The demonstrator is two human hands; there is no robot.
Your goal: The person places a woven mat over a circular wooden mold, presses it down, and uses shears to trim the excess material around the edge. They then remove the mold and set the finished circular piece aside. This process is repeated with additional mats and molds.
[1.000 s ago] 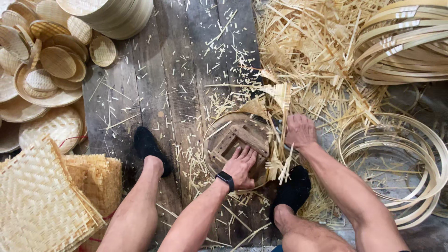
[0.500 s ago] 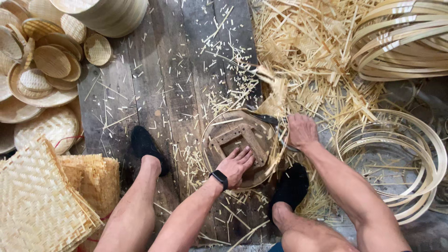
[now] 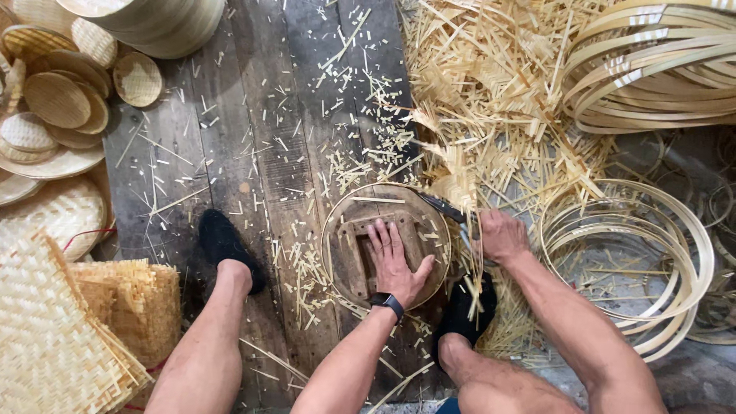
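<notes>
The left hand point(image 3: 395, 259) lies flat, fingers spread, pressing a round wooden form point(image 3: 386, 244) onto the plank floor point(image 3: 253, 153), seemingly to keep it steady. At its three o'clock, the right hand point(image 3: 502, 236) is clenched around a dark blade point(image 3: 443, 207) whose tip meets the form's rim. Bamboo strips point(image 3: 491, 100) bury the blade's edge; what it cuts is hard to make out. Bamboo hoops point(image 3: 652, 69) run out of frame at two o'clock.
</notes>
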